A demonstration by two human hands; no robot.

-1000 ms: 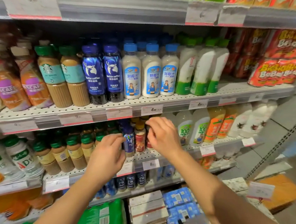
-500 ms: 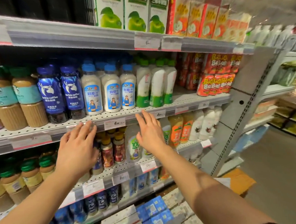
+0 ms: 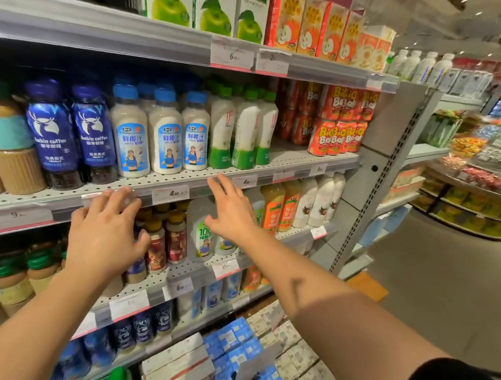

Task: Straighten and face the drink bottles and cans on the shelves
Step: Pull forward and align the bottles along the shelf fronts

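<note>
Your left hand (image 3: pixel 104 238) and right hand (image 3: pixel 231 213) are both raised with fingers spread, holding nothing. Their fingertips reach the shelf edge (image 3: pixel 183 184). Just above them stand blue coffee bottles (image 3: pixel 72 134) and white coconut drink bottles (image 3: pixel 164 133), labels forward.

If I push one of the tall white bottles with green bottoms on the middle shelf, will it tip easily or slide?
The white bottles with green bottoms look tall and narrow, and already seem to lean, so a push near the cap would probably tip one. A push low down should slide it along the perforated shelf. Neighbours stand close, so it may knock them. Both hands are open and hold nothing.
</note>
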